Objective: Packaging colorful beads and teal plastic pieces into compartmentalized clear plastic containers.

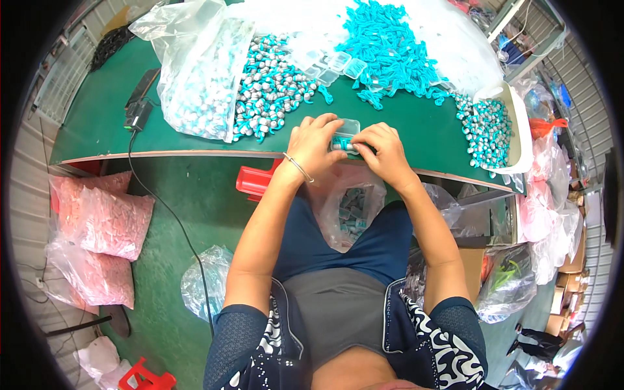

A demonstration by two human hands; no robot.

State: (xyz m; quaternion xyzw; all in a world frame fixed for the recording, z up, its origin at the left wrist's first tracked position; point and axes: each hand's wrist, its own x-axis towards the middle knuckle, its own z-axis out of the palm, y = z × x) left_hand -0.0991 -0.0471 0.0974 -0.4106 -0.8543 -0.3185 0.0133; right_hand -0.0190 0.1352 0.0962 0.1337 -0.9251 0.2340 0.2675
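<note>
At the front edge of the green table, a small clear plastic box [349, 127] stands with its lid raised, and teal and whitish-grey pieces show inside. My left hand [313, 146], with a bangle at the wrist, grips the box's left side, thumb along the near edge. The fingers of my right hand [383, 153] are bent together at its right side, on the box and close to its contents. Their tips partly cover what lies inside. Beyond my left hand spreads a pile of small grey-and-teal pieces [270, 88].
A clear bag [201, 84] of similar pieces lies on the table [97, 123] at left. Empty clear boxes [328, 68] and a heap of teal cords [390, 49] sit farther back. A white bin [518, 123] holds more pieces at right. Below my hands hangs an open bag [354, 208] of filled boxes.
</note>
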